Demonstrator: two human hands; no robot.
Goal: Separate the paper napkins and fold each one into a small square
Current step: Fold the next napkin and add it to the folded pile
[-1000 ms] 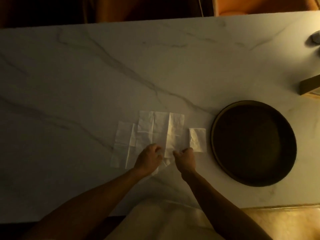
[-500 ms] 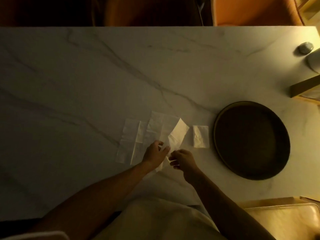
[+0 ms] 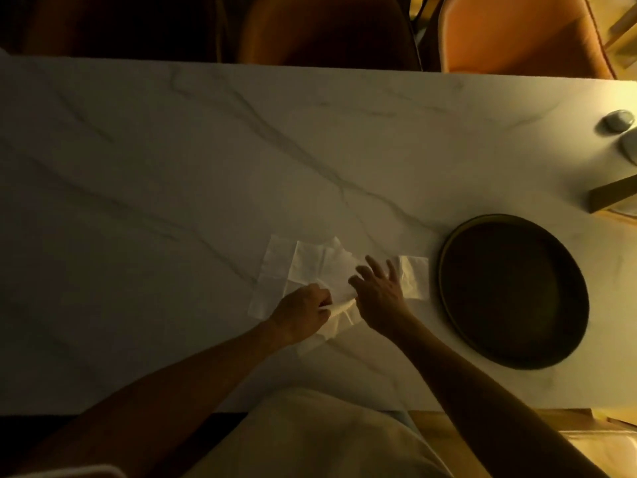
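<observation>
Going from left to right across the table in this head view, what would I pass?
Unfolded napkins → left hand, pinching a napkin edge → right hand, fingers spread → small folded napkin → dark round tray → small grey object at the far right.

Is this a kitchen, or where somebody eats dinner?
Probably a dining spot in a home. There is a long marble-look table with orange chairs pushed up to its far side, a dark round tray on it, and paper napkins being folded.
</observation>
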